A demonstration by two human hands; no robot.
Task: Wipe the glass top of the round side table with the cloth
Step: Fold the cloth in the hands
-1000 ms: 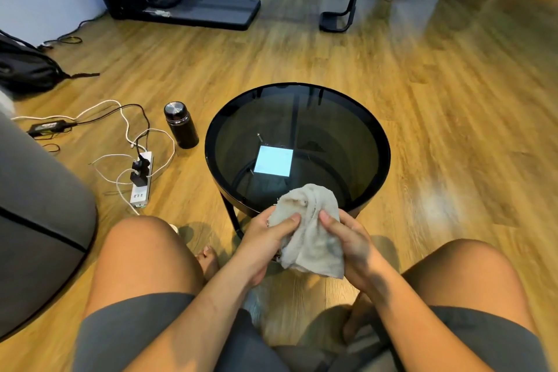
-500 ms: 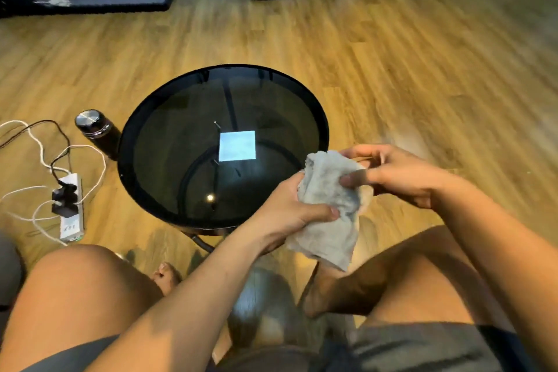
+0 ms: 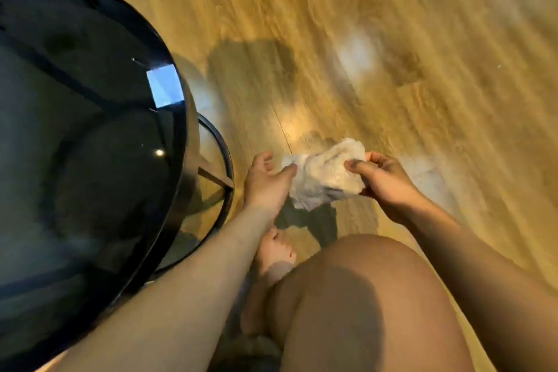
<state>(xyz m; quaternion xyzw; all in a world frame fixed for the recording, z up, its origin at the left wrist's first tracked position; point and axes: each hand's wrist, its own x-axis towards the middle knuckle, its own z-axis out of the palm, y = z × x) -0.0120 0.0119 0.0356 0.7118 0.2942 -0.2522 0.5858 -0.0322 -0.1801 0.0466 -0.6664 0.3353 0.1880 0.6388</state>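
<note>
The round side table (image 3: 90, 130) with its dark glass top and black rim fills the left of the head view. A crumpled whitish cloth (image 3: 324, 174) hangs in the air to the right of the table, above the wooden floor. My right hand (image 3: 383, 181) pinches the cloth's right side between thumb and fingers. My left hand (image 3: 265, 181) touches the cloth's left edge with thumb and fingertips, fingers loosely spread. Both hands and the cloth are off the glass, beyond the table's right rim.
The table's black ring base (image 3: 217, 178) shows below the rim by my left hand. My bare foot (image 3: 276, 254) rests on the wooden floor (image 3: 392, 39) and my right knee (image 3: 356, 296) is at the bottom. The frame is motion-blurred.
The view has swung right and down, so the table now sits at the far left. Both hands carried the cloth away from the table's front rim to its right side, over the floor.
</note>
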